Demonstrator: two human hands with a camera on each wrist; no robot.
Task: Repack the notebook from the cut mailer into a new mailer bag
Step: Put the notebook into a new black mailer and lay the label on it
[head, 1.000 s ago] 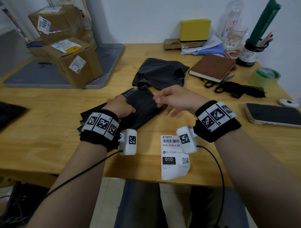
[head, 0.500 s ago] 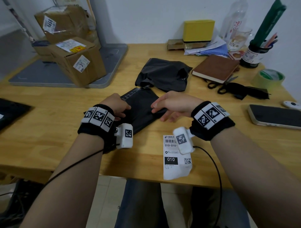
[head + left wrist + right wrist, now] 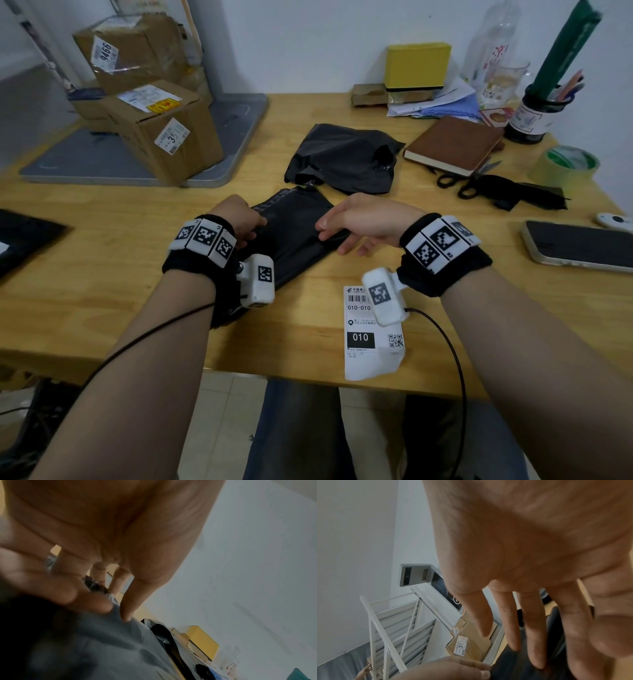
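Observation:
A new black mailer bag (image 3: 294, 236) lies flat on the wooden table (image 3: 102, 274), between my hands. My left hand (image 3: 239, 219) pinches its left edge between thumb and curled fingers (image 3: 85, 601). My right hand (image 3: 356, 222) hovers at its right edge with fingers (image 3: 534, 642) nearly straight and their tips touching the dark film. The cut mailer (image 3: 342, 161) lies crumpled just beyond. The brown notebook (image 3: 452, 144) rests closed at the back right, away from both hands.
Black scissors (image 3: 459, 181) and a black strip lie by the notebook, with a tape roll (image 3: 561, 164) and a phone (image 3: 579, 246) further right. A shipping label (image 3: 373, 335) hangs over the front edge. Cardboard boxes (image 3: 164, 137) sit on a grey platform at the back left.
Both hands have stayed on the new mailer and drawn slightly closer together. The right hand has sunk a little toward the bag's edge. The view has shifted a bit.

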